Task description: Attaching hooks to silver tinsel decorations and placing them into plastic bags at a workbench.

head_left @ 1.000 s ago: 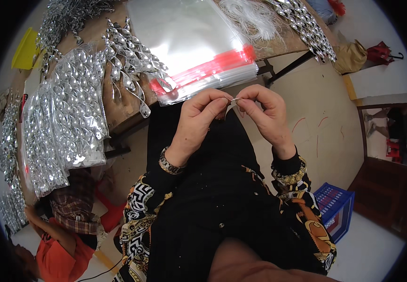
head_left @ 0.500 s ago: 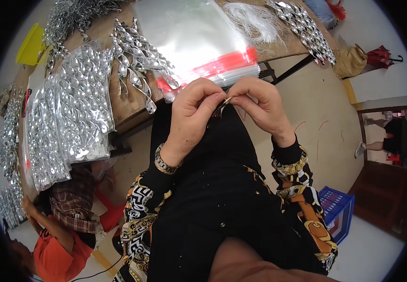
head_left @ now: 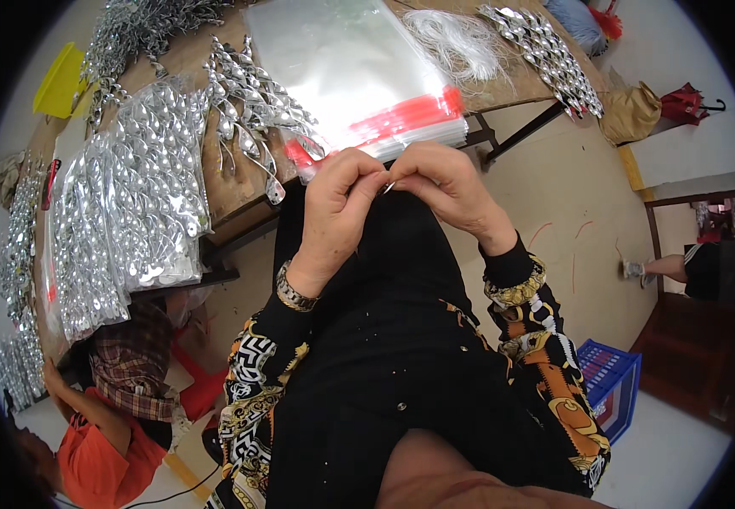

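Wooden tabletop (head_left: pixel 215 182) on dark metal legs. Beige floor (head_left: pixel 554 195) beside it. Blue crate (head_left: pixel 609 386) well right of the tabletop, near a dark wooden cabinet (head_left: pixel 698 365).

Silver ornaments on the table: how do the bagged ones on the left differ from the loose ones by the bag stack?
The bagged ornaments sit packed in clear bags, in dense overlapping rows. The loose ornaments lie bare and fanned out on the wooden table, beside the stack of clear bags. Both are shiny silver twisted pieces.

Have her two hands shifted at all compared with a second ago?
Yes, slightly. The left hand and right hand, pinched together, now sit closer to the stack of clear bags on the table edge than before.
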`<act>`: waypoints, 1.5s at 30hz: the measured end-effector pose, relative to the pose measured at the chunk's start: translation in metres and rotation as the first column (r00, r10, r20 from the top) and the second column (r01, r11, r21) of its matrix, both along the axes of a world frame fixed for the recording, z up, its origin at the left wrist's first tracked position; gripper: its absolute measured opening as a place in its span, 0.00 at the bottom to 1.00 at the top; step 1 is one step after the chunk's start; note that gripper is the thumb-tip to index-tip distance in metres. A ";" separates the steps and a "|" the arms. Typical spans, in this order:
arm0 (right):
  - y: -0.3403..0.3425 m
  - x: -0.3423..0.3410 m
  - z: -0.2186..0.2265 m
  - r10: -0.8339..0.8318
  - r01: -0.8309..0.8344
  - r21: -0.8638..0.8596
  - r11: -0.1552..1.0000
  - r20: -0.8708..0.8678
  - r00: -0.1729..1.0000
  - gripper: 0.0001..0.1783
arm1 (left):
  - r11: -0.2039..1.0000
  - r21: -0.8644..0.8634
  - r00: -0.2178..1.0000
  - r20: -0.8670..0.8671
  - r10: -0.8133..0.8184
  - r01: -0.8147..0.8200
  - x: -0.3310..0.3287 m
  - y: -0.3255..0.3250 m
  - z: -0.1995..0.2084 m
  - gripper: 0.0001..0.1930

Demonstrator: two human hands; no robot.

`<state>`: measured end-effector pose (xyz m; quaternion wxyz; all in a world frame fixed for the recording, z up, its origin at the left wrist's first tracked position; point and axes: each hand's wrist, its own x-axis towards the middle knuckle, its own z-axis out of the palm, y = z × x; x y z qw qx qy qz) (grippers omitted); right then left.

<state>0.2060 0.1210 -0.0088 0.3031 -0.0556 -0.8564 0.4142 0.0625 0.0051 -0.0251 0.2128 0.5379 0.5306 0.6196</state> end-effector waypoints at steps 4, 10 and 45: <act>-0.001 0.001 -0.025 -0.012 0.017 -0.080 0.997 0.062 0.998 0.04 | 0.998 -0.060 0.999 -0.012 0.029 -0.030 0.003 -0.005 -0.012 0.02; -0.006 0.006 -0.033 -0.073 0.093 -0.224 0.970 0.092 0.993 0.05 | 0.988 -0.133 0.994 -0.093 0.061 -0.073 0.003 -0.004 -0.011 0.02; -0.025 0.014 0.020 -0.145 0.052 -0.744 0.666 -0.060 0.988 0.03 | 0.999 0.009 0.826 0.562 -0.033 0.034 -0.027 -0.024 0.032 0.04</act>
